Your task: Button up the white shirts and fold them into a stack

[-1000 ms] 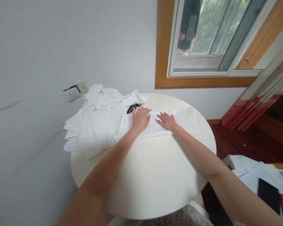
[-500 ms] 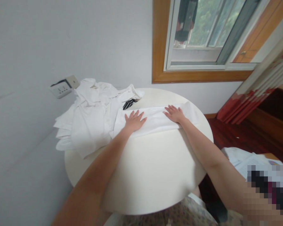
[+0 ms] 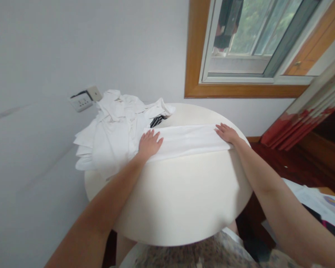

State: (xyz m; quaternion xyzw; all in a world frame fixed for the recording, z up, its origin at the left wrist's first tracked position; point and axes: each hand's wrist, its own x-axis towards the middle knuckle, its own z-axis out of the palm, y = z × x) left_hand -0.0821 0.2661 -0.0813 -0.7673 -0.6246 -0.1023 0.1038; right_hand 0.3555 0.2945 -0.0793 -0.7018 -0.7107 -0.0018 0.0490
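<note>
A long folded white cloth (image 3: pixel 188 140) lies flat across the far half of a round white table (image 3: pixel 181 197). My left hand (image 3: pixel 149 143) rests palm down on the cloth's left end, fingers stretched out. My right hand (image 3: pixel 225 133) presses flat on its right end, fingers spread. Neither hand grips anything. Beside my left hand sits a rumpled pile of white clothes (image 3: pixel 114 130), and a black-and-white striped piece (image 3: pixel 157 120) pokes out of it.
A wall socket (image 3: pixel 85 99) sits on the grey wall behind the pile. A wood-framed window (image 3: pixel 240 48) is at the upper right, with a red and cream curtain (image 3: pixel 304 119) below it. Papers (image 3: pixel 321 201) lie at the lower right.
Both hands have slid apart along the white cloth, the left one leftward and the right one rightward, from its middle to its two ends. The cloth now lies smoother and flatter.
</note>
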